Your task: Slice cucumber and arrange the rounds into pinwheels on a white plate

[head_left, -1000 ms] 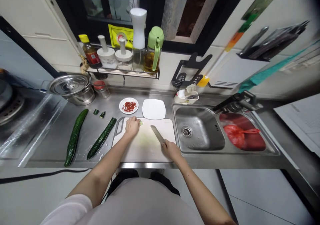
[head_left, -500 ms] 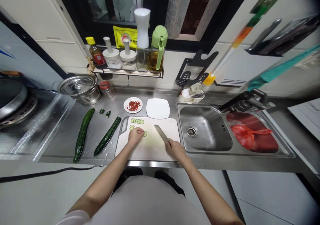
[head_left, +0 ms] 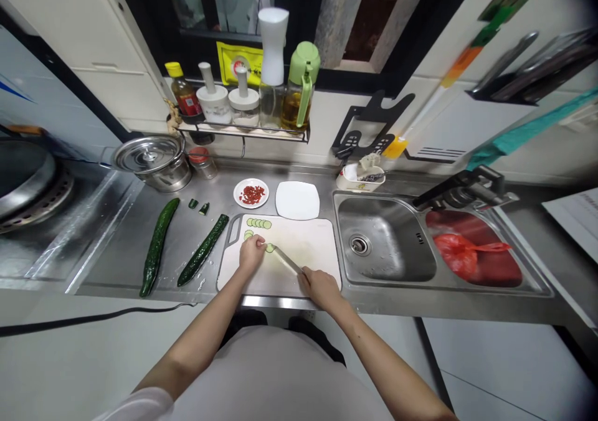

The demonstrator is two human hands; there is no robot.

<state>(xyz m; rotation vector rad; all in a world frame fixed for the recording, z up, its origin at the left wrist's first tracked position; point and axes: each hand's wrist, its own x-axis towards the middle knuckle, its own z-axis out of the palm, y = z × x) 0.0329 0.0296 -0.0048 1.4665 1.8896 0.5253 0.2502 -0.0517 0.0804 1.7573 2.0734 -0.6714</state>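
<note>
On the white cutting board (head_left: 299, 284) my left hand (head_left: 252, 254) is closed in a pinch at the left edge of a cucumber slice (head_left: 270, 248). My right hand (head_left: 320, 285) grips a kitchen knife (head_left: 288, 260) by its handle. The blade slants up and left, and its tip meets the slice beside my left fingertips. Behind my left hand, a row of cucumber slices (head_left: 258, 223) lies near the board's back edge. More slices (head_left: 248, 235) sit just in front of that row, partly covered by the hand.
Left of the board lie two cucumbers (head_left: 203, 250) (head_left: 159, 246) and cut ends (head_left: 204, 208). Behind it stand a plate of chopped red pieces (head_left: 252, 194) and a white square plate (head_left: 298, 200). To the right is a sink (head_left: 387, 246); a lidded pot (head_left: 156, 162) stands back left.
The knife has swung left, bringing its tip from open board to the cucumber slice. My right hand moved slightly left with it. My left hand stays by the slice; the view shifted a little.
</note>
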